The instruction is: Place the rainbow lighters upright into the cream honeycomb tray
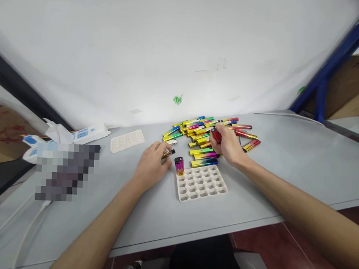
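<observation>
My left hand [153, 164] rests low on the table, its fingers closed round a lighter [168, 153] whose dark top points right. Above the pile, my right hand [228, 142] grips a red lighter [216, 135]. Between and in front of my hands lies a white tray [201, 195] with rows of small hollows. One pink and gold lighter [179, 166] stands upright in its far left corner hollow. Behind the tray spreads a heap of shiny lighters [194, 129] in gold, blue, green, pink and red, partly hidden by my right hand.
A second white tray [127, 141] lies at the left back. Power strips [90, 133] with cables sit at the far left, beside a blurred-out dark object [69, 171]. A white wall [159, 50] rises behind the table. At the right stand a blue frame [321, 93] and a cardboard box [348, 88].
</observation>
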Tool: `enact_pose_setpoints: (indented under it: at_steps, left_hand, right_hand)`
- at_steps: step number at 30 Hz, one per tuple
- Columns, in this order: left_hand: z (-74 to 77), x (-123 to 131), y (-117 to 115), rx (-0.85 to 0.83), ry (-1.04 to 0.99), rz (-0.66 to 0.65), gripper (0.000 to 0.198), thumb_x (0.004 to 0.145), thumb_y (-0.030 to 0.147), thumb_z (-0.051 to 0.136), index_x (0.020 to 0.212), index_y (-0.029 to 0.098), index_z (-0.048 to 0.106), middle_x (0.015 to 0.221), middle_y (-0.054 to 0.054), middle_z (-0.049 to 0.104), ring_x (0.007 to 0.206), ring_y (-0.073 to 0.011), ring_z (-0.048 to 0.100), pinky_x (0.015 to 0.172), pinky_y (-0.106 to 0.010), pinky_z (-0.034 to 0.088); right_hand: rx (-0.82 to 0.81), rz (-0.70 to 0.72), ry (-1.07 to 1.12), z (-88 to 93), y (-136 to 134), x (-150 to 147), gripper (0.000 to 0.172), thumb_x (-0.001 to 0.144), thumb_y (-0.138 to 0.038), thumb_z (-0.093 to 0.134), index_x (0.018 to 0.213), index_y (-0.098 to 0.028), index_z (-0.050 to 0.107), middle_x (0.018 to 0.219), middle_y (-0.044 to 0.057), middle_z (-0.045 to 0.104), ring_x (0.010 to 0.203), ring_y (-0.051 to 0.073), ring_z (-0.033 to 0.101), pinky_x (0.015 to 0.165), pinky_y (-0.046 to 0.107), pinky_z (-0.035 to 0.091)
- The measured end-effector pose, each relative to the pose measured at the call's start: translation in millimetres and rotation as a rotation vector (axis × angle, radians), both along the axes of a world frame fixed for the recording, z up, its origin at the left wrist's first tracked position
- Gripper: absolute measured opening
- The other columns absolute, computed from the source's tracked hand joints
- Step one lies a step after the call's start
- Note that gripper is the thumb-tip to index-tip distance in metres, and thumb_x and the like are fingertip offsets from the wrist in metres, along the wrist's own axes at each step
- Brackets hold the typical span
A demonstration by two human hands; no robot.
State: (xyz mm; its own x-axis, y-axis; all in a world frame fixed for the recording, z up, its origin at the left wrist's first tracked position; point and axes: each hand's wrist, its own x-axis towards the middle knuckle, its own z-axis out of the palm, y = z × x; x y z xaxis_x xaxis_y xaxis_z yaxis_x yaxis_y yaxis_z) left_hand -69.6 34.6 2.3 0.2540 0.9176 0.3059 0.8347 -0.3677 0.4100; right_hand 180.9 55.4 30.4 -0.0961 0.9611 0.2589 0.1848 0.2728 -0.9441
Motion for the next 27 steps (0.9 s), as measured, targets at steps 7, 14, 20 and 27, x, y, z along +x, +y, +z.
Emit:
enact_pose_setpoints:
  at_steps: [7,14,20,27]
  left_hand:
    - [2.7,3,-2,-0.055,-0.115,0.088,0.017,0.086,0.023,0.054,0.102,0.026,0.048,0.098,-0.002,0.068,0.092,-0.0238,0.065,0.081,-0.039,0.05]
    - [11.0,8,-8,0.001,-0.192,0.166,0.014,0.087,0.032,0.056,0.095,0.025,0.046,0.082,0.002,0.066,0.076,-0.019,0.063,0.07,-0.032,0.046]
    - [13.5,8,-7,0.138,-0.216,0.179,0.013,0.088,0.033,0.057,0.088,0.025,0.048,0.081,0.002,0.066,0.08,-0.0178,0.063,0.073,-0.03,0.046]
    - [11.2,5,-4,0.24,-0.247,0.128,0.017,0.09,0.025,0.057,0.107,0.023,0.058,0.09,0.0,0.07,0.083,-0.0161,0.065,0.08,-0.03,0.05]
  right_hand:
    - [0.032,0.039,-0.082,-0.9,-3,0,0.054,0.101,-0.049,0.032,0.053,-0.024,0.033,0.045,-0.004,0.028,0.045,0.012,0.022,0.048,0.031,0.017]
    - [-0.026,0.017,-0.052,2.8,-11,-5,0.059,0.101,-0.06,0.03,0.057,-0.022,0.042,0.05,-0.004,0.031,0.047,0.012,0.026,0.05,0.031,0.022]
    - [0.031,0.206,-0.193,4.3,-18,-7,0.047,0.102,-0.055,0.038,0.072,-0.022,0.05,0.061,-0.003,0.048,0.059,0.014,0.044,0.06,0.03,0.036]
    - [0.07,0.237,-0.256,5.0,-24,-9,0.032,0.09,-0.048,0.067,0.078,-0.02,0.056,0.073,-0.002,0.06,0.065,0.012,0.052,0.061,0.029,0.04]
